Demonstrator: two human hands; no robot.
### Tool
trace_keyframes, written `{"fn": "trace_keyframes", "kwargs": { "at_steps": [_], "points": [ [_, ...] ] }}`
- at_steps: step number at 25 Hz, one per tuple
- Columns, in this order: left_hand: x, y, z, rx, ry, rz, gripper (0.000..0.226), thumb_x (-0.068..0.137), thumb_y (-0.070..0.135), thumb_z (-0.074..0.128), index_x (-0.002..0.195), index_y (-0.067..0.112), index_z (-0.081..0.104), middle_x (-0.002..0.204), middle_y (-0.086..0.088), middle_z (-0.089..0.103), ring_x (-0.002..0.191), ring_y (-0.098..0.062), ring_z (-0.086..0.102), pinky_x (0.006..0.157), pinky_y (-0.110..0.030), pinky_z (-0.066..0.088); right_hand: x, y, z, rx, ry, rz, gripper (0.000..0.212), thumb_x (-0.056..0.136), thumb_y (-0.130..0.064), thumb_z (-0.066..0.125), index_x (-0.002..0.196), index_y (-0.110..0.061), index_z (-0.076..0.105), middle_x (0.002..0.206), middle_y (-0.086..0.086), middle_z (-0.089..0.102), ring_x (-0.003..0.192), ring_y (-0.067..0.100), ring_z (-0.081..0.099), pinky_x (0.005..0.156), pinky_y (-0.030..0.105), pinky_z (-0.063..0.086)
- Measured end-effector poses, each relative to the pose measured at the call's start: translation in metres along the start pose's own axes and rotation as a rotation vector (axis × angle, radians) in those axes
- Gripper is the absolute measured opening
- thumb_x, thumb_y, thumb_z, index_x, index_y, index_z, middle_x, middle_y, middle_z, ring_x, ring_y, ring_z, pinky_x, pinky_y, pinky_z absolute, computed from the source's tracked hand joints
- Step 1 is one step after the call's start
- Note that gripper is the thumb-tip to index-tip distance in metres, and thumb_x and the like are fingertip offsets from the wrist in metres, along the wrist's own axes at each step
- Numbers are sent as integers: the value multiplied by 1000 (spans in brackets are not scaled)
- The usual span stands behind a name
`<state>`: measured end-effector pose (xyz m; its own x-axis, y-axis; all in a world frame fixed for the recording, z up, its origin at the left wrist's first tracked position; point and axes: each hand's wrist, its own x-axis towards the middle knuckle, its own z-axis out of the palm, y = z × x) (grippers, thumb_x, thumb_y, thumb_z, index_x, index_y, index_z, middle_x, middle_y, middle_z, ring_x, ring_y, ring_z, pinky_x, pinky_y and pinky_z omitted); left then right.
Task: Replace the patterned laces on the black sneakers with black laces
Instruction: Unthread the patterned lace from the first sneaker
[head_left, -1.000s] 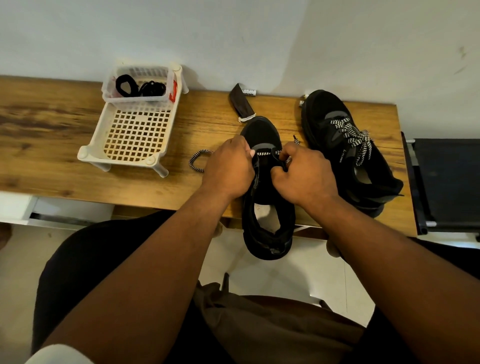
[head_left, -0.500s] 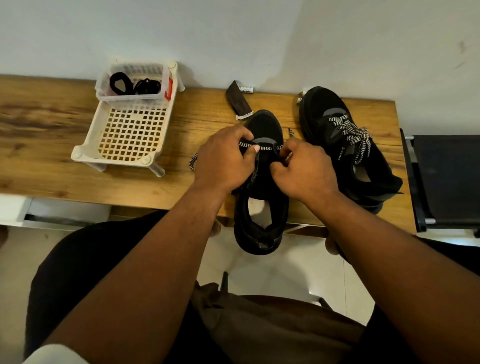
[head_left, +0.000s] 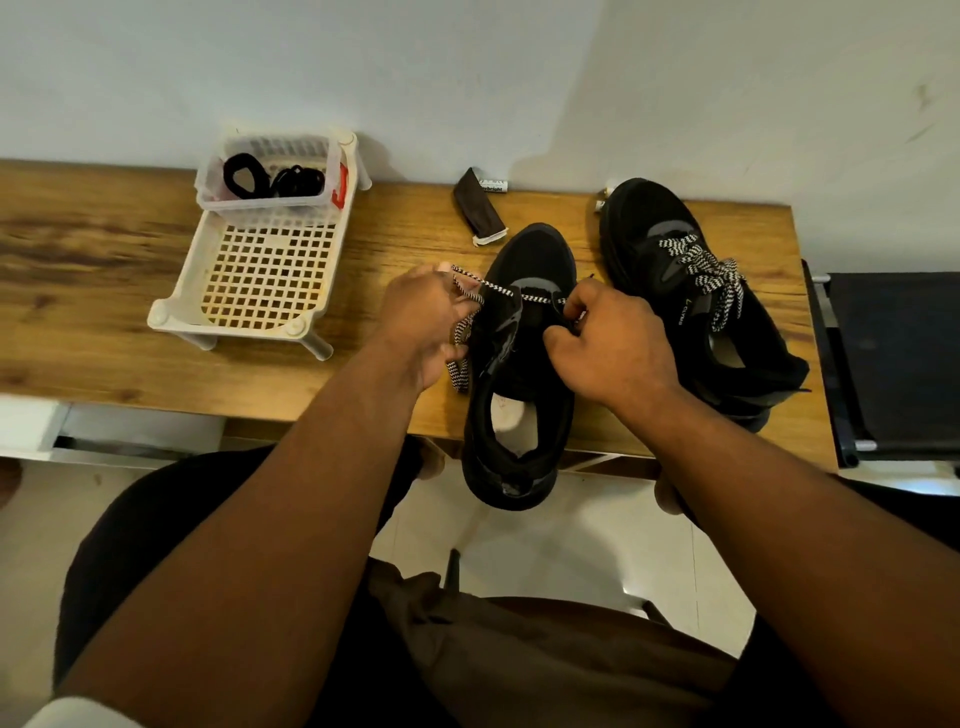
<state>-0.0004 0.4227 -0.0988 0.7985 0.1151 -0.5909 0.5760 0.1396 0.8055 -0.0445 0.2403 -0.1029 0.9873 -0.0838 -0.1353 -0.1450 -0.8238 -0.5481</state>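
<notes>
We are gripping the patterned lace (head_left: 485, 285) in our left hand (head_left: 423, 322), pulling it taut across the near sneaker (head_left: 522, 364), whose heel is overhanging the bench (head_left: 104, 291) edge. Our right hand (head_left: 605, 340) is pinching the sneaker's eyelet side. The second sneaker (head_left: 696, 301) is lying just beside, laced. The black laces (head_left: 272, 179) are sitting in the white basket (head_left: 176, 306).

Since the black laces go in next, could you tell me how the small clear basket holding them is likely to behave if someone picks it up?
The small clear basket looks like thin plastic holding only coiled black laces, so it is probably very light. It sits on the far end of the white rack, so a push might slide it off. Its walls are slotted, so they may flex a little.
</notes>
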Motion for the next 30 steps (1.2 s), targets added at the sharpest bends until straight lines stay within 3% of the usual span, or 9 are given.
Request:
{"fn": "trace_keyframes", "kwargs": {
  "at_steps": [3, 5, 10, 15, 18, 20, 24, 27, 30],
  "points": [
    [-1, -13, 3, 612, 204, 488, 15, 100, 32, 62, 114, 28, 58, 118, 12, 62, 109, -9, 59, 88, -28, 50, 0, 0, -1, -15, 1, -7, 22, 89, -40, 65, 104, -25, 60, 87, -5, 61, 77, 13, 60, 61, 29, 51],
    [2, -21, 4, 785, 125, 710, 21, 96, 40, 67, 115, 30, 64, 115, 15, 66, 108, -5, 59, 86, -24, 50, 1, 0, 0, -19, 12, -12, 21, 88, -40, 66, 102, -25, 61, 86, -6, 61, 75, 11, 59, 60, 28, 49],
    [2, -30, 7, 925, 96, 705, 15, 101, 35, 61, 91, 25, 63, 91, 9, 69, 86, -10, 65, 71, -29, 53, 1, -1, 1, -7, 7, -14, 20, 88, -39, 67, 101, -25, 60, 85, -8, 60, 75, 10, 59, 61, 29, 52],
    [2, 1, 1, -140, 211, 33, 18, 110, 33, 42, 105, 24, 57, 107, -7, 77, 100, -22, 71, 79, -38, 50, 1, 1, 0, 17, 1, 3, 17, 90, -37, 66, 102, -26, 61, 85, -7, 62, 77, 11, 61, 61, 28, 50],
    [5, -3, -6, 390, 388, 334, 17, 102, 31, 60, 117, 23, 56, 120, 3, 65, 107, -13, 57, 82, -31, 47, 1, 0, 0, 7, -10, -11, 20, 89, -39, 67, 103, -26, 62, 89, -6, 63, 79, 12, 61, 64, 29, 53],
    [1, -14, -1, 778, 244, 635, 32, 96, 33, 68, 125, 30, 55, 123, 11, 63, 112, -9, 57, 89, -30, 49, 1, 0, 0, 10, -6, -25, 22, 87, -40, 67, 103, -25, 62, 89, -5, 64, 79, 13, 62, 66, 32, 56],
    [5, -31, 6, 957, 138, 721, 10, 96, 37, 68, 104, 30, 68, 88, 11, 67, 79, -12, 62, 71, -33, 52, 1, 0, 0, 6, -3, -31, 22, 88, -39, 68, 104, -25, 63, 89, -5, 64, 80, 13, 62, 66, 31, 56],
    [9, -28, 6, 510, 133, 427, 9, 102, 32, 58, 103, 26, 65, 95, 6, 73, 88, -12, 68, 73, -36, 55, 1, 0, 0, 10, -7, -20, 20, 89, -39, 68, 103, -25, 63, 90, -6, 63, 81, 13, 61, 67, 30, 54],
    [8, -13, 3, -39, 175, 95, 33, 110, 32, 43, 140, 19, 48, 107, -3, 77, 99, -14, 73, 70, -28, 49, 2, 0, 0, 26, -20, -4, 17, 89, -40, 66, 100, -26, 66, 89, -6, 64, 80, 14, 62, 67, 30, 53]
  ]
}}
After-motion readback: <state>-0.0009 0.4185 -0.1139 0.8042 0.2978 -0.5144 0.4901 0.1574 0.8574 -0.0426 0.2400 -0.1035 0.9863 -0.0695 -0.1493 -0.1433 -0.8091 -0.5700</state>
